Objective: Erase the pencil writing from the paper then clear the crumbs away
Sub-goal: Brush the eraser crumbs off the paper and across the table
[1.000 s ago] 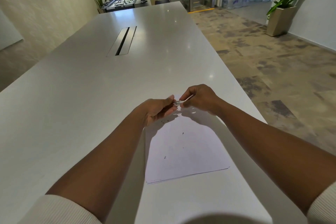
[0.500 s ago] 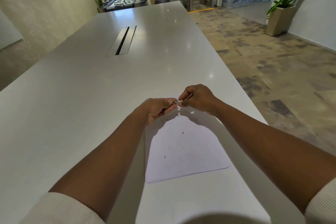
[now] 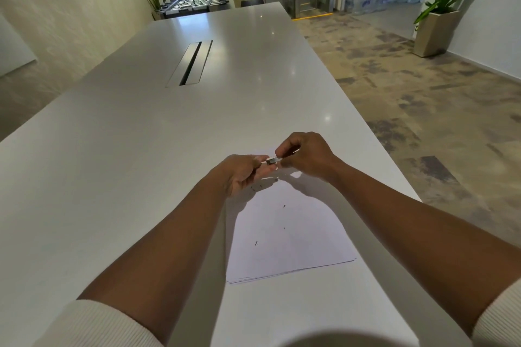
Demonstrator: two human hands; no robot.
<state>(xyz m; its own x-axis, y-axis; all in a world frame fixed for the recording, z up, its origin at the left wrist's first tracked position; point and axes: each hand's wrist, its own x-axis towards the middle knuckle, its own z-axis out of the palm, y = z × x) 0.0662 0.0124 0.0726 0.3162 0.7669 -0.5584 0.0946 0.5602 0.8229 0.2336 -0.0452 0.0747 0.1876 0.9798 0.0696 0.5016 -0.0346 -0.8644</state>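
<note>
A stack of white paper [image 3: 293, 236] lies near the table's right edge, with a few dark eraser crumbs [image 3: 283, 206] and a small pencil mark [image 3: 256, 243] on it. Above the paper's far end, my right hand [image 3: 306, 156] pinches a small grey-white eraser [image 3: 273, 160] between thumb and fingers. My left hand [image 3: 244, 175] is turned palm-up beside it, its thumb and fingertips closing on the eraser's other end. More crumbs [image 3: 258, 187] lie just under the left hand.
The long white table [image 3: 169, 135] stretches ahead, with a metal cable slot [image 3: 191, 63] in its middle. Its right edge runs close beside the paper. Carpeted floor and a potted plant [image 3: 435, 25] are to the right.
Both hands stay above the paper's far end. My fingers have shifted slightly on the eraser and the hands have drawn a little closer together.
</note>
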